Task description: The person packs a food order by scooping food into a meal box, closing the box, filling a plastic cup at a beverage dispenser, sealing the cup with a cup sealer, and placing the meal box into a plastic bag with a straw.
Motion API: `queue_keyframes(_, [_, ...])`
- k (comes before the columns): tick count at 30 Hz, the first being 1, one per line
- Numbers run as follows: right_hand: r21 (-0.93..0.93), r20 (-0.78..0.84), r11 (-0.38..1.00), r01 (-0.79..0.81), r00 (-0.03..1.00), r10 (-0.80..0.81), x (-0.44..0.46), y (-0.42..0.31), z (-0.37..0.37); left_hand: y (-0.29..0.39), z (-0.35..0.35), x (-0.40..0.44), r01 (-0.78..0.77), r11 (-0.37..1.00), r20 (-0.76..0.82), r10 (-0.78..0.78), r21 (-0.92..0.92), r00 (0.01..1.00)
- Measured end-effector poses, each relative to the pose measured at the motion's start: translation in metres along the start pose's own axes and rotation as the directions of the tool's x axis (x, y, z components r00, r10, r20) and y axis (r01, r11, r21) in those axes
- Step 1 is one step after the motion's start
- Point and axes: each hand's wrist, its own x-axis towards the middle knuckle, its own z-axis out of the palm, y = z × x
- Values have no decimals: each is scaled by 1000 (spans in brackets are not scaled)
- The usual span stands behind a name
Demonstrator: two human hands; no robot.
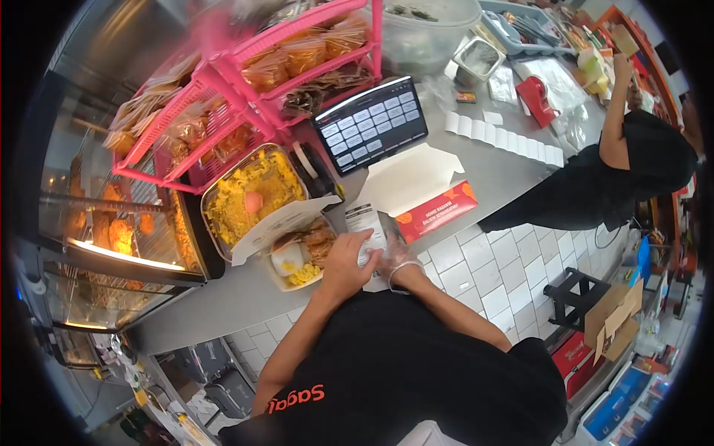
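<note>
Evidently the printed slip (362, 216) is being handled, between the food box (286, 262) and red carton (439, 209). From here, the left hand (348, 260) holds it, fingers half-curled; the gloved right hand (399, 266) is beside it, grip unclear. Next calls for light fingers, I'd judge.

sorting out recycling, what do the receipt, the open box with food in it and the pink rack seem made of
Receipt: thin white paper, finish unclear, with dark print.
Food box: likely cardboard, matt or lightly coated, with stiff, folded-looking panels.
Pink rack: most likely moulded plastic, slightly shiny, with evenly coloured, slotted sides.
</note>
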Motion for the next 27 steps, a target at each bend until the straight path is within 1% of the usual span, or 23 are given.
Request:
queue_keyframes(2, [-361, 65, 931, -47, 995, 75, -30, -50, -38, 2, 6, -4, 102, 988, 0, -102, -120, 995])
queue_keyframes(3, [-463, 121, 885, 50, 993, 7, -37, -52, -49, 8, 2, -2, 99, 988, 9, -99, -122, 995])
queue_keyframes(4, [-459, 117, 887, 43, 993, 12, -47, -61, -61, 17, -7, 2, 268, 953, 31, -267, -143, 963])
queue_keyframes(5, [-436, 141, 888, 149, 985, -97, -60, -74, -75, 20, -14, 4, 429, 889, 54, -426, -158, 903])
queue_keyframes(6, [-411, 161, 875, 257, 965, -207, -69, -84, -86, 16, -18, 3, 425, 891, 58, -422, -158, 905])
queue_keyframes(7, [-347, 128, 869, 353, 936, -329, -74, -88, -93, 9, -24, 0, 527, 788, 290, -449, -317, 845])
queue_keyframes(8, [-348, 130, 870, 350, 937, -326, -75, -88, -92, 5, -28, -4, 639, 638, 510, -412, -430, 755])
queue_keyframes(9, [-309, 73, 854, 418, 906, -417, -73, -90, -90, 16, -40, 0, 663, 559, 554, -384, -498, 739])
queue_keyframes(10, [-274, 14, 828, 489, 863, -505, -72, -91, -89, 16, -44, -1, 660, 561, 547, -386, -500, 743])
queue_keyframes(12, [-222, 32, 854, 471, 879, -476, -68, -95, -87, 15, -53, -5, 616, 499, 508, -351, -610, 787])
queue_keyframes(13, [-173, 51, 879, 444, 895, -443, -65, -97, -86, 12, -56, -5, 611, 503, 494, -360, -612, 791])
queue_keyframes(14, [-172, 65, 872, 458, 889, -454, -63, -98, -85, 9, -59, -5, 567, 587, 448, -353, -578, 822])
queue_keyframes(15, [-111, 139, 871, 479, 875, -463, -63, -97, -85, 7, -60, -6, 523, 663, 403, -344, -535, 848])
queue_keyframes(16, [-50, 213, 868, 494, 855, -474, -62, -96, -86, 5, -61, -4, 524, 661, 388, -358, -537, 849])
queue_keyframes(17, [-51, 231, 861, 507, 844, -483, -63, -94, -87, 4, -62, 0, 460, 648, 234, -407, -607, 883])
queue_keyframes(18, [31, 318, 829, 559, 780, -538, -66, -91, -88, 4, -63, 2, 384, 641, 76, -454, -664, 888])
queue_keyframes(19, [118, 393, 792, 599, 705, -591, -67, -90, -90, 5, -57, 3, 295, 706, -32, -410, -643, 912])
queue_keyframes(20, [120, 403, 784, 609, 692, -599, -65, -93, -92, 6, -52, 7, 291, 711, -49, -416, -640, 908])
queue_keyframes(22, [393, 441, 750, 532, 607, -662, -63, -99, -97, 9, -45, 12, 140, 826, -108, -235, -546, 966])
queue_keyframes(23, [393, 447, 747, 536, 599, -664, -60, -94, -92, 11, -48, 13, 209, 880, -108, -279, -425, 954])
queue_keyframes(24, [465, 434, 769, 439, 644, -630, -56, -88, -84, 10, -48, 16, 209, 882, -114, -280, -423, 953])
queue_keyframes(26, [536, 422, 774, 336, 688, -591, -52, -78, -78, 9, -47, 22, 189, 941, -219, -254, -279, 942])
queue_keyframes(27, [614, 447, 760, 213, 699, -558, -55, -80, -82, 7, -48, 26, 189, 942, -218, -254, -279, 942])
